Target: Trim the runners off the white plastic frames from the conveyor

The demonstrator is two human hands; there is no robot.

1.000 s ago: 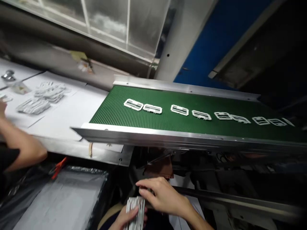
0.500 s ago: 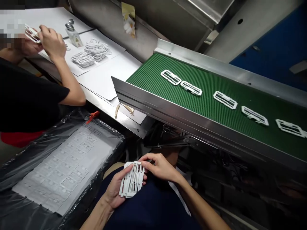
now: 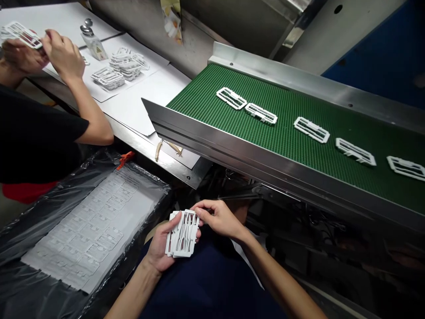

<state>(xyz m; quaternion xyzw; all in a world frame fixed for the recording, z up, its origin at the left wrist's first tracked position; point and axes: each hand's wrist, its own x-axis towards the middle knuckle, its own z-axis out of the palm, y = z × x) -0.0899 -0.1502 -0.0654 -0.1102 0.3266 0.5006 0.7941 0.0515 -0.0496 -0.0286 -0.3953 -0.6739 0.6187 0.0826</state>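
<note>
My left hand is wrapped round a small stack of white slatted plastic frames, its thumb across the front and fingertips showing at the far edge. The stack is held tilted above my lap. My right hand pinches the upper right corner of the front frame with thumb and forefinger. Thin bars run lengthwise through the frames, with open slots between them. Whether the front frame is apart from those behind it, I cannot tell.
Several similar white frames lie along a green conveyor belt with metal side rails. Piled frames and a glass bottle stand on the paper-covered table. A co-worker's hand handles a frame. Left of me sits a plastic-wrapped box with an orange clip.
My view has shifted slightly. Both my hands keep their grip, with the stack turned a little more upright. The co-worker's frame has moved left and is tilted differently.
</note>
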